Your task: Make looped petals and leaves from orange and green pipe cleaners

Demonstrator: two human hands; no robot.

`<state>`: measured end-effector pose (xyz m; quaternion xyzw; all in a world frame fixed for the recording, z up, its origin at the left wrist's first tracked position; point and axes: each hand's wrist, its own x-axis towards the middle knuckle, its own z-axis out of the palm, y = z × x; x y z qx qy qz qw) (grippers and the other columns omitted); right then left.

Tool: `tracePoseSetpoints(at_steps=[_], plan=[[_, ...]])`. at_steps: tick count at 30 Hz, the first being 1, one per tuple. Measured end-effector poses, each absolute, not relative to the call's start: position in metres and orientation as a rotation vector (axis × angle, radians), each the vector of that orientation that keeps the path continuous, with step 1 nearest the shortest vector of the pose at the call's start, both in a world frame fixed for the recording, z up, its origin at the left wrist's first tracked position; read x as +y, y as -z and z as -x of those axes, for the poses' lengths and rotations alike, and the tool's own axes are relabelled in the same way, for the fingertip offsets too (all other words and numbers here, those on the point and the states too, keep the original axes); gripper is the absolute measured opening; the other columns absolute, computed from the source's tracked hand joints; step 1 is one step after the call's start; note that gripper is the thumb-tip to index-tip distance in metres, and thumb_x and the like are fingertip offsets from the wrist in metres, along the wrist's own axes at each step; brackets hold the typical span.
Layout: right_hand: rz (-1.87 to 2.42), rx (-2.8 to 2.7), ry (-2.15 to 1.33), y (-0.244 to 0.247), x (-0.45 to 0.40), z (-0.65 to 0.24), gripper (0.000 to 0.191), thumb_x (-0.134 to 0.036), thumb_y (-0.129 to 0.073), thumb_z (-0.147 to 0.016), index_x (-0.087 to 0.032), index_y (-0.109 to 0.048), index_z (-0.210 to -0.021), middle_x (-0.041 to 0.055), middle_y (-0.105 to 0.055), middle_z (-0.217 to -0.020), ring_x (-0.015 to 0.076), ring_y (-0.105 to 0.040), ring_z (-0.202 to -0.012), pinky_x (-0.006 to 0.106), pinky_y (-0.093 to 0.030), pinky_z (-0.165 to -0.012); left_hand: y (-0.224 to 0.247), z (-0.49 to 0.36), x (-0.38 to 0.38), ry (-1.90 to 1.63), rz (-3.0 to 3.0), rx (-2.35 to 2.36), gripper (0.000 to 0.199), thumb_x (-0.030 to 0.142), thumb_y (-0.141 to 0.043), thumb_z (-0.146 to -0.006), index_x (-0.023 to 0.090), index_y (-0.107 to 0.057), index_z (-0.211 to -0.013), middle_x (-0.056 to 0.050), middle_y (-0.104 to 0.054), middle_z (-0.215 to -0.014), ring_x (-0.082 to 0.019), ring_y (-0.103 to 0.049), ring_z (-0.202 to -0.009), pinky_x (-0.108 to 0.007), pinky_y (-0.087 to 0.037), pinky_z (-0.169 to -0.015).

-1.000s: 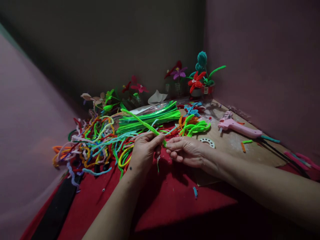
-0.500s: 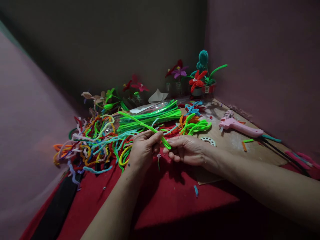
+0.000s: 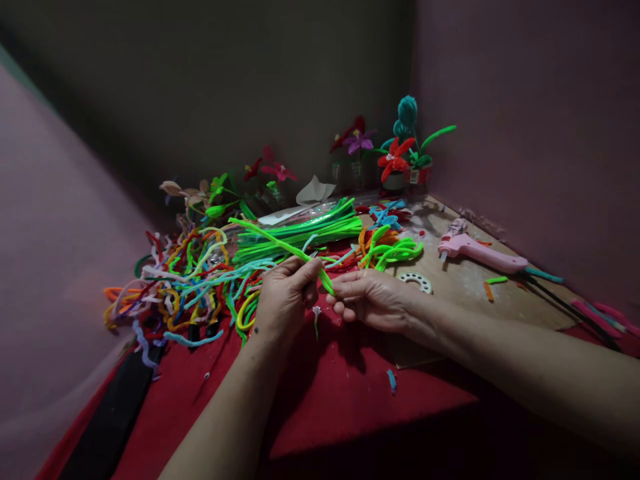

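Observation:
A bright green pipe cleaner [image 3: 273, 239] runs slantwise between my two hands, above the red cloth [image 3: 345, 400]. My left hand [image 3: 289, 290] pinches it between thumb and forefinger, with its long end pointing up and left. My right hand [image 3: 373, 299] grips the lower, doubled-over end with the thumb and fingertips; the other fingers are curled beneath. Behind my hands lies a bundle of green pipe cleaners [image 3: 300, 237] in clear plastic. Bent green pieces [image 3: 395, 250] lie just beyond my right hand.
A tangle of multicoloured pipe cleaners [image 3: 185, 287] spreads on the left. On the board [image 3: 530, 300] at the right rest a pink glue gun [image 3: 483, 253] and a white ring with holes [image 3: 416, 281]. Pipe-cleaner flowers, including a red one [image 3: 396, 160], stand along the back wall.
The loop at the lower end of the green pipe cleaner has become narrower and tighter. My right hand has shifted slightly left, closer to my left hand.

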<state>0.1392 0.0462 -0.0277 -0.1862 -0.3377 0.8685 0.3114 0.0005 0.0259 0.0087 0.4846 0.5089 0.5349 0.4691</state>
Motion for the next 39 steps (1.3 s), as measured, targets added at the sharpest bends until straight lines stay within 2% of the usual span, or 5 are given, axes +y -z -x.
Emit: tracePoseSetpoints(at_steps=[8, 17, 25, 33, 39], plan=[[0.959, -1.449, -1.815, 0.018, 0.037, -0.138, 0.023, -0.026, -0.054, -0.079, -0.012, -0.056, -0.061, 0.0019, -0.057, -0.05, 0.0072, -0.045, -0.033, 0.019, -0.031, -0.032, -0.007, 0.001, 0.024, -1.331, -1.351, 1.481, 0.033, 0.035, -0.063, -0.071, 0.016, -0.047, -0.05, 0.004, -0.045, -0.034, -0.004, -0.034, -0.028, -0.018, -0.022, -0.03], [1.051, -2.156, -0.586, 0.02, 0.03, -0.138, 0.023, -0.018, -0.046, -0.083, -0.014, -0.057, -0.064, 0.0028, -0.054, -0.059, 0.0097, -0.041, -0.053, 0.024, -0.026, -0.053, -0.008, -0.003, 0.021, -1.313, -1.25, 1.481, 0.029, 0.034, -0.064, -0.069, 0.017, -0.048, -0.053, 0.005, -0.048, -0.035, -0.006, -0.035, -0.024, -0.017, -0.025, -0.026], [1.029, -2.096, -0.626, 0.02, 0.03, -0.138, 0.027, -0.017, -0.047, -0.081, -0.015, -0.053, -0.055, -0.0006, -0.046, -0.05, 0.008, -0.034, -0.047, 0.025, -0.024, -0.051, -0.011, -0.004, 0.021, -1.296, -1.272, 1.559, 0.031, 0.034, -0.064, -0.069, 0.015, -0.049, -0.05, 0.004, -0.045, -0.032, -0.005, -0.034, -0.023, -0.017, -0.023, -0.026], [0.843, -1.502, -1.812, 0.016, 0.041, -0.14, 0.018, -0.024, -0.057, -0.074, -0.014, -0.055, -0.06, 0.0012, -0.058, -0.054, 0.0094, -0.05, -0.042, 0.022, -0.037, -0.042, -0.008, -0.002, 0.022, -1.249, -1.238, 1.408, 0.035, 0.035, -0.064, -0.069, 0.017, -0.043, -0.046, 0.006, -0.04, -0.031, -0.006, -0.029, -0.024, -0.019, -0.02, -0.025], [1.099, -1.823, -1.149, 0.015, 0.037, -0.138, 0.029, -0.019, -0.057, -0.074, -0.016, -0.044, -0.048, -0.0032, -0.045, -0.043, 0.0065, -0.036, -0.042, 0.022, -0.026, -0.044, -0.006, -0.002, 0.023, -1.28, -1.192, 1.432, 0.034, 0.033, -0.067, -0.066, 0.016, -0.044, -0.047, 0.005, -0.04, -0.033, -0.004, -0.03, -0.026, -0.018, -0.018, -0.028]])
